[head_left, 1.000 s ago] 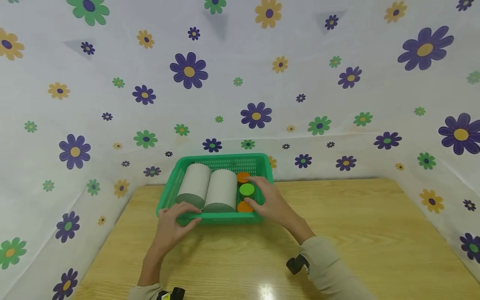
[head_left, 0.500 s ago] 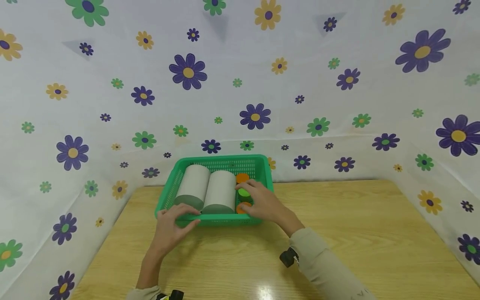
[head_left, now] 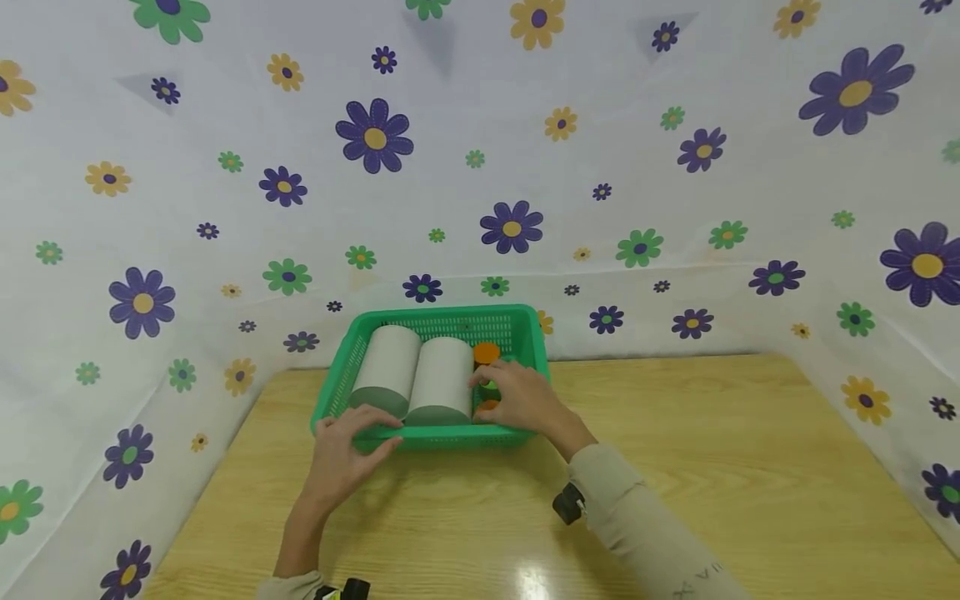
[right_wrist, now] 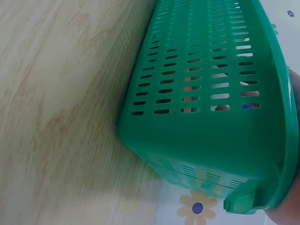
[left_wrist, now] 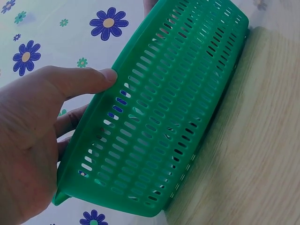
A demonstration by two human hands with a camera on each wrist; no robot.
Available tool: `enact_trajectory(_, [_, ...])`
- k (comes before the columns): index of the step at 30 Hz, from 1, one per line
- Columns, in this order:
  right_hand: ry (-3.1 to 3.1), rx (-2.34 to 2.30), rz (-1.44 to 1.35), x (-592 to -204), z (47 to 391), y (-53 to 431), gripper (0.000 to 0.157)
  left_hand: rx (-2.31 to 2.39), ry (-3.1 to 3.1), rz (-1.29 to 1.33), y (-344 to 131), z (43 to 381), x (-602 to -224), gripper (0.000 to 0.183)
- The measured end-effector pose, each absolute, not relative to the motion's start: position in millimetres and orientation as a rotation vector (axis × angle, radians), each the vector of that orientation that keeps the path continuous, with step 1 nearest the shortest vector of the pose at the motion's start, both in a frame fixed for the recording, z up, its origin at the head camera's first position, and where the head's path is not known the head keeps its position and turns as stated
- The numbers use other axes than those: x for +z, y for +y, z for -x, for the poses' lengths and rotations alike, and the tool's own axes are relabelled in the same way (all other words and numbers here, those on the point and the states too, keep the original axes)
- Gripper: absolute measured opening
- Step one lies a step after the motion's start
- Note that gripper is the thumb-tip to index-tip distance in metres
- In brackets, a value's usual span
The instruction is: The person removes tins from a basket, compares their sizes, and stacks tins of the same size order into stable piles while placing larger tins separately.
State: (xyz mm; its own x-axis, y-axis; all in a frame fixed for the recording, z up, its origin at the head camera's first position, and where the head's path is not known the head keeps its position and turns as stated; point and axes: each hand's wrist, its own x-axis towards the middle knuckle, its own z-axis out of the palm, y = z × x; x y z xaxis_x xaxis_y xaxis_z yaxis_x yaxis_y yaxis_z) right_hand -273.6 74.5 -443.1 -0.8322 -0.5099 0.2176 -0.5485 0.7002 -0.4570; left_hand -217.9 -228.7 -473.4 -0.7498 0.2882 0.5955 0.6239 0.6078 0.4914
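Observation:
My left hand [head_left: 341,454] grips the near rim of a green plastic basket [head_left: 465,436] at its left; in the left wrist view the thumb [left_wrist: 91,80] lies outside and the fingers go behind the wall. Two large white cylinders [head_left: 393,367] lie side by side in the basket. Right of them is a row of small containers: an orange lid [head_left: 486,353] at the back, a green lid [head_left: 490,389] in the middle, another orange lid [head_left: 488,406] in front. My right hand [head_left: 525,400] reaches over the green and front lids, fingers bent, partly covering them; I cannot tell whether it grips one.
The basket stands on a light wooden table [head_left: 675,467], near its back edge. A white flowered sheet [head_left: 600,225] hangs behind and at both sides. In the right wrist view, the slotted basket wall [right_wrist: 201,126] hides most of the right hand.
The right hand has moved left over the small containers, now covering more of the green and front orange lids. The left hand keeps its place on the rim.

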Motion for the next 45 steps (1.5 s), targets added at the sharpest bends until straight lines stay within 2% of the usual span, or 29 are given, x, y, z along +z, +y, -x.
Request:
enact_trajectory(11, [-2.994, 0.64, -0.906, -442.3, 278.1, 68.8, 0.03, -0.965, -2.38, 0.706, -229.9, 214.1, -476.4, 0.024])
enact_trajectory(30, [-3.026, 0.499, -0.908, -444.4, 280.4, 67.7, 0.034, -0.969, -2.357, 0.727, -229.3, 217.0, -478.0, 0.022])
enact_trajectory(39, [-3.009, 0.532, -0.894, -443.6, 280.1, 66.1, 0.029, -0.97, -2.338, 0.726, -231.0, 217.3, -479.9, 0.023])
enact_trajectory(45, [-2.975, 0.517, -0.842, -447.8, 276.4, 66.6, 0.036, -0.985, -2.337, 0.724, -231.0, 217.1, -482.9, 0.023])
